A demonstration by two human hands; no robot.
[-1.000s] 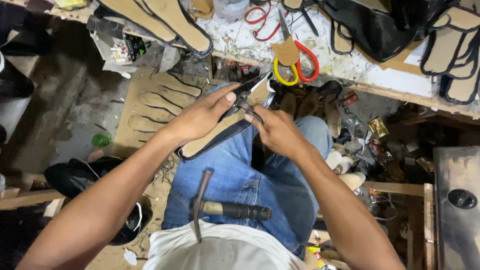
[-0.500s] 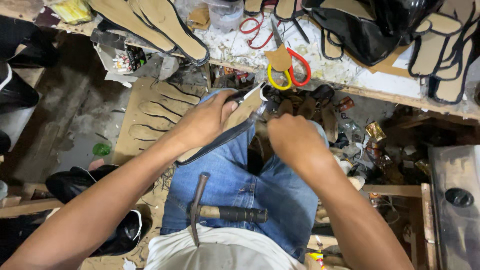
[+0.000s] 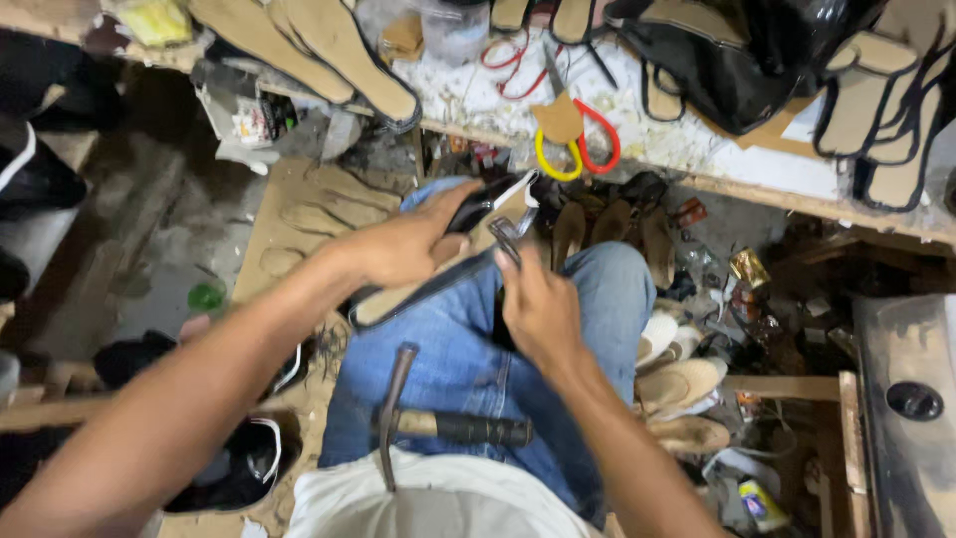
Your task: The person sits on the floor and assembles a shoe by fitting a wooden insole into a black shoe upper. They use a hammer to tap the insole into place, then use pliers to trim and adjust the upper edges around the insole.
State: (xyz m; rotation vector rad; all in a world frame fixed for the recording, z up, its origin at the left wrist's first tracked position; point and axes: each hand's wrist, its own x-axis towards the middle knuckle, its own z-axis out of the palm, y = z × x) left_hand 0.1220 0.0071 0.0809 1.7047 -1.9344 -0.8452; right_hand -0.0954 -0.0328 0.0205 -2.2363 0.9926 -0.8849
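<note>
At frame centre the left hand is clamping a tan insole across the denim lap while the right hand is gripping a metal tool at its edge; a slip risks nicking the thumb, and the hammer may slide off.

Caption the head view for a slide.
Left hand steadies a black-edged insole on the lap; right hand works a metal tool at it.

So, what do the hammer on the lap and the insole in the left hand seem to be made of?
Hammer: dull grey metal head, probably steel; handle looks wooden, with a dark, likely rubber, sleeve at its end. Insole: matte tan board, maybe fibreboard or leather, with a dark edge binding. The left hand holds it.
</note>
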